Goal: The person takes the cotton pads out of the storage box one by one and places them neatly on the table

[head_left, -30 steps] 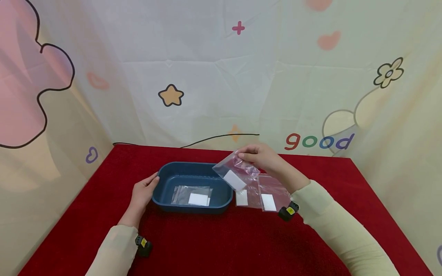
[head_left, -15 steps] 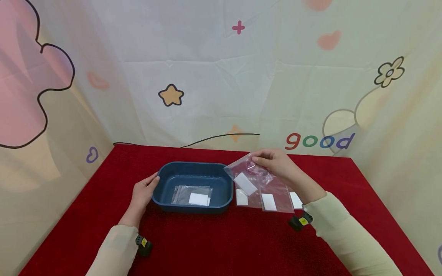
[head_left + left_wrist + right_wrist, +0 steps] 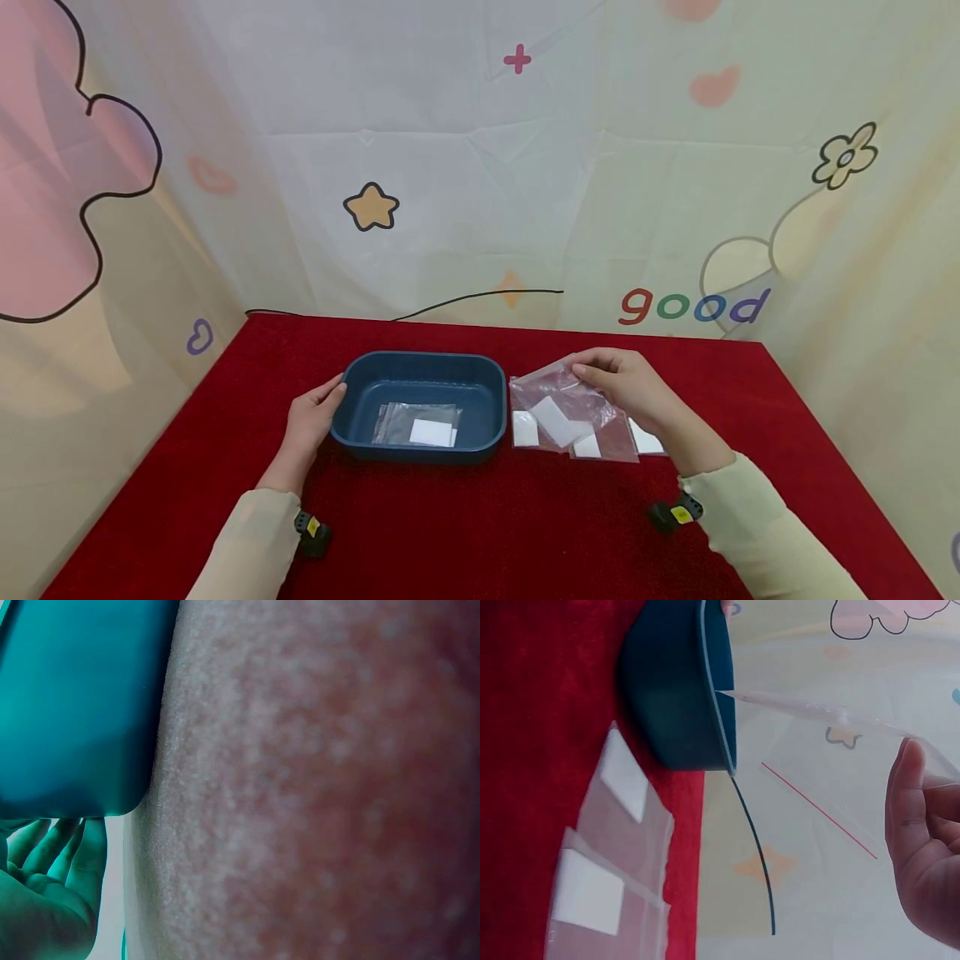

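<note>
My right hand (image 3: 626,383) pinches the top corner of a clear zip bag (image 3: 551,387) between thumb and fingers. The bag, with a white rectangle near its lower end, hangs tilted over similar bags (image 3: 615,442) on the red cloth. In the right wrist view the held bag (image 3: 802,709) appears edge-on, a thin red line showing below it. My left hand (image 3: 309,421) holds the left end of a blue plastic basin (image 3: 420,454), thumb at the rim. Left wrist view: fingers (image 3: 88,862) touch the basin's outer wall (image 3: 67,712). Several clear bags (image 3: 405,421) with white patches lie inside the basin.
Red cloth (image 3: 480,533) covers the table. Right of the basin lie flat bags with white patches (image 3: 525,429), one partly under the right wrist (image 3: 645,437). A printed curtain (image 3: 450,167) hangs behind the table's back edge.
My right hand has moved right and down with the zip bag, from over the basin's right rim to above the bags on the cloth. The left hand and basin have stayed put.
</note>
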Tool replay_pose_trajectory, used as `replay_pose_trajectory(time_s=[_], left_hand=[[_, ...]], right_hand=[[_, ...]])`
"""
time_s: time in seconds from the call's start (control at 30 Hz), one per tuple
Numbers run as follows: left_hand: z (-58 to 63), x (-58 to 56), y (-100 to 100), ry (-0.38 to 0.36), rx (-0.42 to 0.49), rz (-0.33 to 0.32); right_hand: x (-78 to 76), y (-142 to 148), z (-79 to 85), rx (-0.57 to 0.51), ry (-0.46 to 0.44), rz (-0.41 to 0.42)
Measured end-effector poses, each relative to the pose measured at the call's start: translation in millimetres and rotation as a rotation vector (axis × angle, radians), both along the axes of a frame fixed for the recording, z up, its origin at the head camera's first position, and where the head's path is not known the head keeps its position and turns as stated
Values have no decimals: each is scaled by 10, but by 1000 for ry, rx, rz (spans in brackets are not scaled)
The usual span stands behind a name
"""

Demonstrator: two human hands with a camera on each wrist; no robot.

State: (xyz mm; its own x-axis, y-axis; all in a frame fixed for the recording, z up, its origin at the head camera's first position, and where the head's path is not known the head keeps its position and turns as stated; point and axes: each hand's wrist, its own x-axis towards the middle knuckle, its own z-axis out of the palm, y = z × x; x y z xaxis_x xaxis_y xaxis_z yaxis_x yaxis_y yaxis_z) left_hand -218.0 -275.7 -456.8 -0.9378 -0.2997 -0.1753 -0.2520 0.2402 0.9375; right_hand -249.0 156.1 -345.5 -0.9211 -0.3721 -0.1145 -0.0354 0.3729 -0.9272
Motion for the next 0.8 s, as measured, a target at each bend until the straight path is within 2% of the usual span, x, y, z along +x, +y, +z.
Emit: replay_pose_trajectory(time_s=[0.4, 0.8], left_hand=[[4, -9, -5, -5, 2, -1], [2, -10, 5, -10, 0, 2]], right_hand=[[146, 67, -287, -8, -50, 28], [230, -80, -549, -42, -72, 98]])
